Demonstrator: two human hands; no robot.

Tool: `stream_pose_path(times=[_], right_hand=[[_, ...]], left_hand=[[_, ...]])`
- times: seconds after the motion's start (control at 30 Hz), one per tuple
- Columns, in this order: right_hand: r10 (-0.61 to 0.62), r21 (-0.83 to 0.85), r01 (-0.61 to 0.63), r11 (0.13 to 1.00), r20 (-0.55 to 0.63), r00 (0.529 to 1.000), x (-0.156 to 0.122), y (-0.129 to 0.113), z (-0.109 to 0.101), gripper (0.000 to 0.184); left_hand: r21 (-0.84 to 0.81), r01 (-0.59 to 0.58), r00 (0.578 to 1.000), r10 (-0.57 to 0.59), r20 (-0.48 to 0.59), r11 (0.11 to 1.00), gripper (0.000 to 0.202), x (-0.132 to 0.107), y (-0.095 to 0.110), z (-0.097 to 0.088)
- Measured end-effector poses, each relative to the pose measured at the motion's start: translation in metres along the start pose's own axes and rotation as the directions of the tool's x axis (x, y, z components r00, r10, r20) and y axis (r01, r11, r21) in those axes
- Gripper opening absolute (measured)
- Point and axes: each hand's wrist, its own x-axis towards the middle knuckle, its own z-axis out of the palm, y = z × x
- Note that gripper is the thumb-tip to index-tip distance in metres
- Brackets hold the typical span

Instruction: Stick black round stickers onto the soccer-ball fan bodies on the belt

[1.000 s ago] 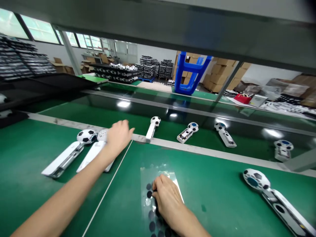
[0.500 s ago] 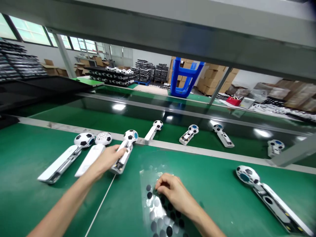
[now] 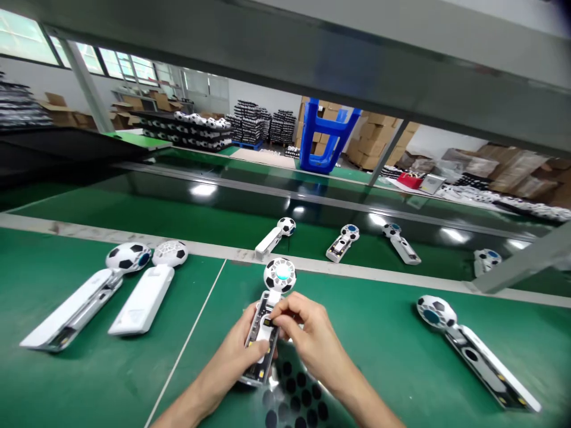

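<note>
My left hand (image 3: 238, 351) is wrapped round a white device with a soccer-ball head (image 3: 264, 339), its thumb on the open casing. Circuit parts show along the device's length, and its ball faces away from me with a shiny blue-white disc. Over the middle of the casing my right hand (image 3: 307, 327) is pinched, fingertips at a small dark square part; whatever they hold is hidden. Below both hands lies a clear sheet of round black stickers (image 3: 306, 397), partly covered by them.
Two similar devices (image 3: 143, 300) lie at left, another (image 3: 486, 362) at right. Several more (image 3: 342, 244) sit on the dark green belt (image 3: 214, 217) beyond the pale rail. A slanted post (image 3: 521, 261) stands at right; a grey beam (image 3: 285, 53) crosses overhead. A blue stool (image 3: 330, 139) is farther back.
My left hand has brought the device from the left to the middle, over the sticker sheet. My right hand has risen from the sheet to the device's casing. The view has shifted slightly.
</note>
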Motion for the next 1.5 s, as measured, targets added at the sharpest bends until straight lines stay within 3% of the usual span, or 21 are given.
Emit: stream_pose_path(times=[0.13, 0.3, 0.57, 0.77, 1.03, 1.23, 1.37, 1.5], right_hand=[[-0.086, -0.152, 0.091, 0.984, 0.037, 0.996, -0.006, 0.002, 0.003, 0.02], [-0.098, -0.286, 0.1, 0.953, 0.022, 0.995, -0.009, 0.001, 0.005, 0.019], [-0.09, -0.384, 0.093, 0.919, 0.026, 0.996, -0.01, 0.001, 0.01, 0.018], [-0.151, -0.464, 0.117, 0.878, -0.037, 0.988, -0.011, 0.004, 0.015, 0.019], [-0.116, -0.371, 0.074, 0.926, -0.093, 0.989, -0.014, 0.01, 0.022, 0.018], [-0.256, -0.239, 0.233, 0.943, -0.07, 0.964, -0.023, 0.014, 0.024, 0.033], [-0.283, -0.193, 0.263, 0.945, -0.085, 0.955, -0.024, 0.015, 0.025, 0.041], [-0.218, -0.096, 0.211, 0.973, -0.07, 0.974, -0.023, 0.011, 0.013, 0.042]], left_hand=[[0.066, -0.032, 0.999, 0.033, -0.01, 0.997, 0.072, -0.002, -0.003, -0.001], [0.101, -0.055, 0.998, 0.056, -0.008, 0.993, 0.071, 0.0, -0.007, -0.001], [0.216, -0.149, 0.984, 0.166, -0.062, 0.965, 0.058, 0.001, -0.007, 0.001], [0.21, -0.198, 0.979, 0.203, -0.001, 0.957, 0.06, 0.005, -0.016, -0.006], [0.148, -0.189, 0.974, 0.204, -0.099, 0.971, 0.057, 0.0, -0.009, 0.002], [0.251, -0.163, 0.97, 0.202, -0.136, 0.954, 0.047, 0.003, -0.008, -0.003], [0.204, -0.162, 0.971, 0.193, -0.139, 0.965, 0.044, 0.004, -0.008, -0.002], [0.098, -0.12, 0.961, 0.14, -0.239, 0.988, 0.039, 0.001, -0.002, 0.005]])
